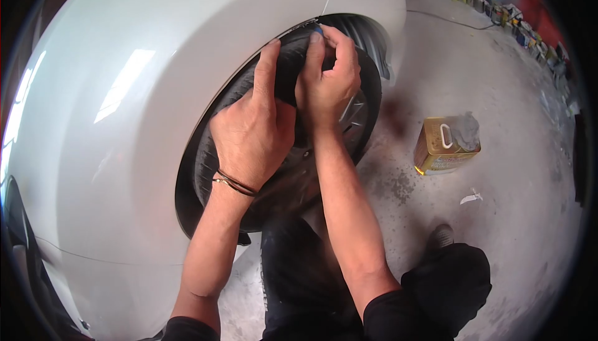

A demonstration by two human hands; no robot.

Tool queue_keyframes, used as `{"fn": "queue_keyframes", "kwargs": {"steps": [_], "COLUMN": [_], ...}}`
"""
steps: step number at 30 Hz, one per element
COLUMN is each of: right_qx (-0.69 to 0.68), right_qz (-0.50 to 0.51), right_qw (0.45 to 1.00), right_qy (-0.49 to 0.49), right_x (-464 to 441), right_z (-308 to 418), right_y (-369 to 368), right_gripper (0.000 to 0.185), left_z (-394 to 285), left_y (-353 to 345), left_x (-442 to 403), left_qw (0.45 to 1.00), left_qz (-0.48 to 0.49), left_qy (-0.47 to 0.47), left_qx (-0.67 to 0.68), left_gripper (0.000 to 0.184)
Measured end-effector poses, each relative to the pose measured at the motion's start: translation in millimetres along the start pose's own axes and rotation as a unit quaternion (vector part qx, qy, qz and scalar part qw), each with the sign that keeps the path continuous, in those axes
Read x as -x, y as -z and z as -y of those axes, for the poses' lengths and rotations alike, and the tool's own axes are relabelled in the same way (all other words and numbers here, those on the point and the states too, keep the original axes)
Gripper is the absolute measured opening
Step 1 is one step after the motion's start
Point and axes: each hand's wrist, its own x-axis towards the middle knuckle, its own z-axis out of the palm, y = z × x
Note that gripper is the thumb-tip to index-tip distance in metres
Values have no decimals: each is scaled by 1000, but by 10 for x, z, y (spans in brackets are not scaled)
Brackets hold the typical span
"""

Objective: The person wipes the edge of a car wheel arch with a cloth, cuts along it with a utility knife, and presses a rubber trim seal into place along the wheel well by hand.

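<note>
My right hand [330,82] is at the top of the wheel arch of a white car [205,42]. Its thumb and index finger pinch a small blue object [319,30] against the arch edge; most of that object is hidden. My left hand [252,132], with a dark cord bracelet [235,183] at the wrist, is just to the left. Its index finger stretches up to the arch edge, while the other fingers are bent and partly hidden. Behind both hands is the black tyre [215,145] with its dark wheel [355,117].
On the concrete floor [511,216] to the right stands a gold rectangular can [442,160] with a grey cloth [465,132] on top. White scrap [471,196] lies near it. Several cans [498,14] line the red wall. My shoe [443,235] is below the can.
</note>
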Motion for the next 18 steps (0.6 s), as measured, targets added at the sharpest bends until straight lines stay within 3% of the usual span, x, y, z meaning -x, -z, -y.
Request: {"fn": "queue_keyframes", "kwargs": {"steps": [9, 12, 15, 18], "right_qx": [5, 2, -7, 8], "right_qz": [8, 5, 6, 1], "right_qw": [1000, 998, 1000, 999], "right_qy": [0, 56, -6, 44], "right_x": [48, 48, 45, 63], "right_z": [53, 5, 25, 1], "right_y": [-68, -89, -75, -75], "right_gripper": [18, 18, 19, 19], "left_z": [44, 14, 16, 33], "left_y": [-27, -10, -6, -40], "left_x": [36, 26, 35, 40], "left_qw": [1000, 1000, 1000, 1000], "left_qz": [-12, -7, 4, -4], "left_qy": [-9, -4, 5, -3], "left_qx": [21, 26, 16, 13], "left_gripper": [91, 92, 93, 93]}}
